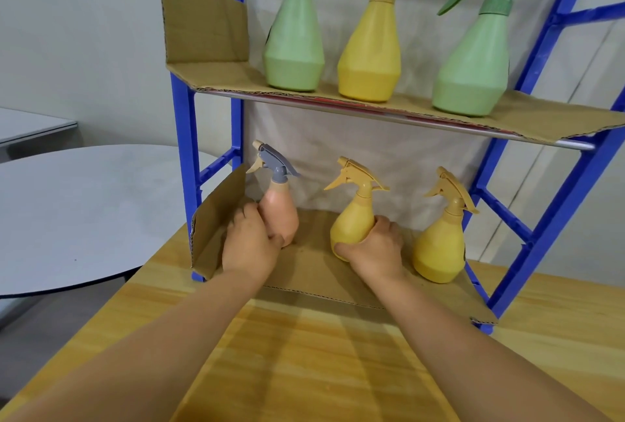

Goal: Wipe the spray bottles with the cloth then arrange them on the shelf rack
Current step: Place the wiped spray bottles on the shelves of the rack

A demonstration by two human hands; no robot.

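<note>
my left hand (248,245) grips pink bottle (280,215) at left of lower shelf (314,269), right hand (375,247) wraps middle yellow bottle (351,218); both upright w/ another yellow btl (439,245) at right. 3 more on upper shelf (541,117).

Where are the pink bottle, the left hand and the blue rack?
pink bottle (282,213), head view, on its body.
left hand (248,247), head view, on its back.
blue rack (185,117), head view, on its left post.

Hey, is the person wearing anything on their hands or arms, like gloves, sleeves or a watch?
No. The left hand and right hand are bare, without gloves. No sleeve, watch, bracelet or ring shows anywhere up to the frame edge.
</note>
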